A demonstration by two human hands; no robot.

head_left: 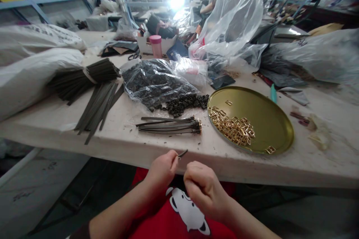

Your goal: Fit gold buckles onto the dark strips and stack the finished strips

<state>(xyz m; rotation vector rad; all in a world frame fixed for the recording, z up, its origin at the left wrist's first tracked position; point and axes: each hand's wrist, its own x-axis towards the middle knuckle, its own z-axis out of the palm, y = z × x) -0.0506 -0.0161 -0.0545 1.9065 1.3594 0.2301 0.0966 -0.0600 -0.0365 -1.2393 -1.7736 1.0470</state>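
My left hand (165, 166) is closed at the table's front edge, pinching a thin dark strap (183, 153) whose short end sticks out past the fingertips. Close beside it, my right hand (203, 186) is curled into a fist; whatever it may hold is hidden. Just beyond both hands lies a small bundle of dark straps (168, 126) with gold buckles (199, 126) at their right ends. To the right, a round gold tray (269, 119) holds a heap of loose gold buckles (235, 130). Small black loops (182, 104) are piled behind the strap bundle.
A clear plastic bag of black pieces (157, 78) lies behind the loops. At left are loose dark straps (97, 106), a tied strap bundle (86, 76) and white sacks (36, 71). A pink jar (156, 46) and a teal tool (273, 93) stand farther back.
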